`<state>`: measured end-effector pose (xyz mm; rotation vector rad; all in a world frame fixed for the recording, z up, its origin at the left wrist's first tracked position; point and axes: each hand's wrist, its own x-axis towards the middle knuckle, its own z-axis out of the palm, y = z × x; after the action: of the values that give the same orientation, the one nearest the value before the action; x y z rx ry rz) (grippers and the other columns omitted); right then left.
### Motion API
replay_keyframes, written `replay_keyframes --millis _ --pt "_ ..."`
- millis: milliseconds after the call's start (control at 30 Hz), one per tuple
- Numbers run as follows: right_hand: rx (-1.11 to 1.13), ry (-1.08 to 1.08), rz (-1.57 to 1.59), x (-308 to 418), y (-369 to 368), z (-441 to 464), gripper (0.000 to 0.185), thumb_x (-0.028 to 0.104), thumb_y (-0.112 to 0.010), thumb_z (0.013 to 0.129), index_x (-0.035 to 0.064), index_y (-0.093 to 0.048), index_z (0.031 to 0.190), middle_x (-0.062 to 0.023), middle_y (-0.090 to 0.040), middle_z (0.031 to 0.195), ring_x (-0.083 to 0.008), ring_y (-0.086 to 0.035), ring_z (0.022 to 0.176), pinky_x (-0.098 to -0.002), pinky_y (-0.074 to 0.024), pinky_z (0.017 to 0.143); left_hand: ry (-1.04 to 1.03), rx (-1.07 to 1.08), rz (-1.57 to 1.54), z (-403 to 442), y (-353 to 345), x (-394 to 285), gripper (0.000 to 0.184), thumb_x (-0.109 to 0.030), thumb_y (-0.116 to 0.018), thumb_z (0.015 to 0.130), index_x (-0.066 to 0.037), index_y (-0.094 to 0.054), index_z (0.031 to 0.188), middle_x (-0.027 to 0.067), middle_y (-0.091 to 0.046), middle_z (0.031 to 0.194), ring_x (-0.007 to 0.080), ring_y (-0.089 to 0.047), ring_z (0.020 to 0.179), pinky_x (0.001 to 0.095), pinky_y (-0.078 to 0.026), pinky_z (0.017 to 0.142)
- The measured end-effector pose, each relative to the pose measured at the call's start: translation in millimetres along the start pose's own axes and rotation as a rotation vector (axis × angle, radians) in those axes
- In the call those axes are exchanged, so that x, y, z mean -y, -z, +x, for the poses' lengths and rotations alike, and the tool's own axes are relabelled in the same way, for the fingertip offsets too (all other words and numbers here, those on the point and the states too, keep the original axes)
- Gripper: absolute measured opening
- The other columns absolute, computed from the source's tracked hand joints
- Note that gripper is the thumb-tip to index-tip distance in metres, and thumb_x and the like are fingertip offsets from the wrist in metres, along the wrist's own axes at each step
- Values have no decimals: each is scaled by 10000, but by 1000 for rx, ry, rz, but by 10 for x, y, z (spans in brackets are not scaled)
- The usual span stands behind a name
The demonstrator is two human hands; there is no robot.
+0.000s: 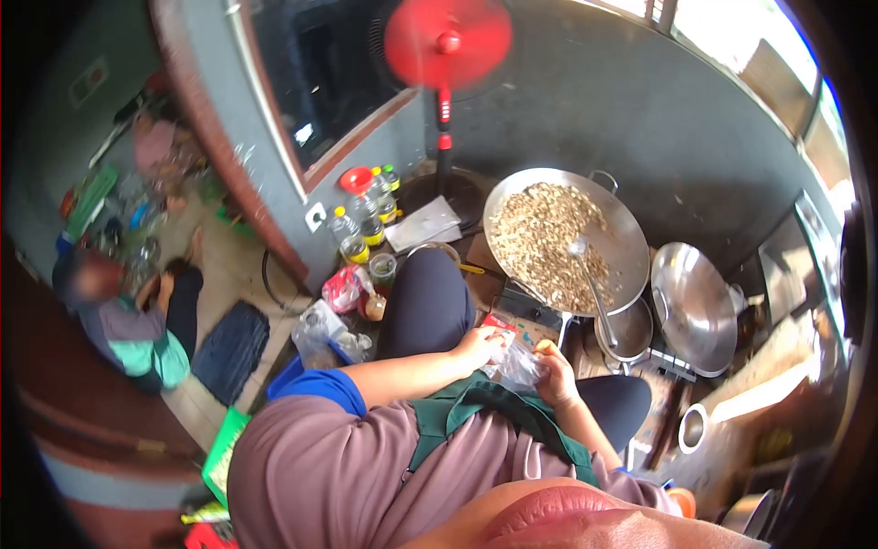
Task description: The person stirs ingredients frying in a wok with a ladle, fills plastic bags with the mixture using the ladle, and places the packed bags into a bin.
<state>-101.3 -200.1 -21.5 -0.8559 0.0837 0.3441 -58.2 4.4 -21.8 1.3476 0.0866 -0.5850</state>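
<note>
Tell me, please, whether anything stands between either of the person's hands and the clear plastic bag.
Nothing visible does: the left hand and the right hand both hold the clear plastic bag, which stretches between them.

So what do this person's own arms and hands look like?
The left hand and right hand wear no gloves, and both forearms are bare. The mauve-brown left sleeve ends in a broad blue band; a little blue edges the right sleeve.

The head view looks forward and down.
</note>
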Motion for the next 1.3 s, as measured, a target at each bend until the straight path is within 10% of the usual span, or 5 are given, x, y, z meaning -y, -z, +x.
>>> replay_keyframes --millis 200,533,767,1000,1300 --pt "-339 287 -1435 -280 237 96 165 47 -633 778 30 -582 934 -66 -617 753 -170 -581 691 -320 -483 645 120 306 -521 -153 51 -149 107 -169 -523 913 -134 -555 1009 13 -613 920 162 -613 826 294 -501 741" --pt "-218 68 251 -17 39 -28 179 -5 -575 821 64 -573 986 -46 -610 932 -146 -593 813 -313 -485 714 159 235 254 -109 -90 -84 211 -162 -529 913 -40 -527 1084 24 -586 845 123 -557 678 259 -468 573" --pt "-360 430 -1015 37 80 -2 148 4 -633 730 71 -506 762 6 -494 742 -79 -462 695 -236 -399 607 171 212 -580 -110 -82 -181 222 -249 -415 956 -78 -543 1015 64 -606 948 199 -586 837 332 -473 744" --pt "-255 268 219 352 48 -147 280 -95 -511 764 109 -486 954 -61 -543 1071 -152 -564 866 -241 -479 642 151 308 -210 -352 -229 -415 257 -81 -607 853 -35 -517 1089 41 -552 875 87 -521 691 216 -434 577" --pt "-182 725 -1351 681 -182 29 205 -50 -637 734 89 -696 873 -101 -511 1163 -242 -537 1062 -327 -467 840 140 427 -252 -152 -85 -470 179 -204 -474 951 -85 -603 915 -9 -520 635 66 -375 443 211 -367 434"
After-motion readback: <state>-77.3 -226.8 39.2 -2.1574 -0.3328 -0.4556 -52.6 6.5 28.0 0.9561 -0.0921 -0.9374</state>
